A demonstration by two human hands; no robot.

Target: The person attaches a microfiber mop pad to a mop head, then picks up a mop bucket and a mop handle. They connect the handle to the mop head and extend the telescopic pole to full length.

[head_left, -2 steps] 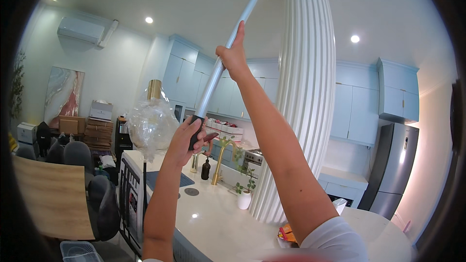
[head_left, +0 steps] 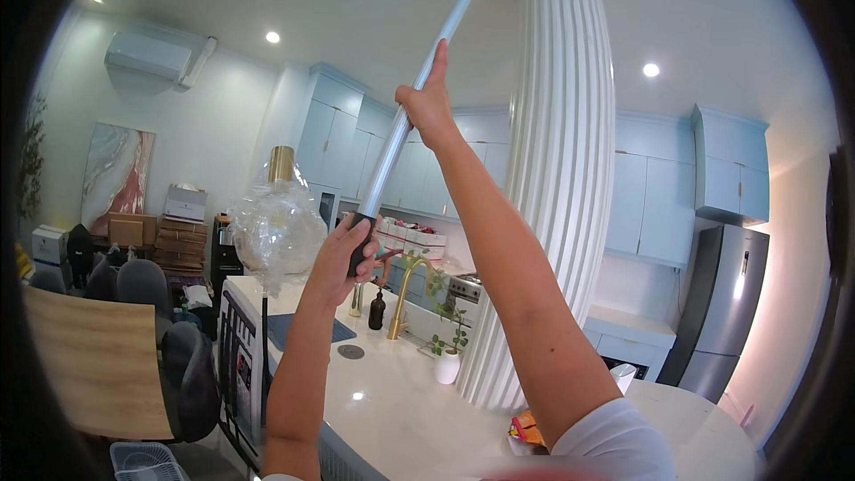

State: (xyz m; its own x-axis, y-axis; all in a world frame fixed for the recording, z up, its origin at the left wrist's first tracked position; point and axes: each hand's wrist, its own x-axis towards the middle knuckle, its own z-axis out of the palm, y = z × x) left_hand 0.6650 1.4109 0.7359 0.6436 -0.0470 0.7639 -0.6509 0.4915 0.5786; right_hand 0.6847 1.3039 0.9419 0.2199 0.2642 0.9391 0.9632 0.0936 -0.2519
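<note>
A long silvery pole (head_left: pixel 383 165) rises on a slant from lower left to upper right, and its top end runs out of view. At its lower end is a black grip (head_left: pixel 359 245), with my left hand (head_left: pixel 334 260) closed round it. Higher up, my raised right hand (head_left: pixel 429 105) is closed on the bare metal, one finger stretched along it. Behind the left hand's fingers shows a small dark reddish thing (head_left: pixel 386 256), mostly hidden and too unclear to name.
Close by on the right stands a fluted white column (head_left: pixel 565 169). Below my arms runs a pale counter (head_left: pixel 383 410) with a gold faucet (head_left: pixel 398 303), a dark bottle (head_left: pixel 377 312) and a potted plant (head_left: pixel 448 365). A plastic-wrapped lamp (head_left: pixel 276 223) stands left.
The reddish thing behind my left hand has shifted slightly and shows less. Both hands and the pole stay nearly in place.
</note>
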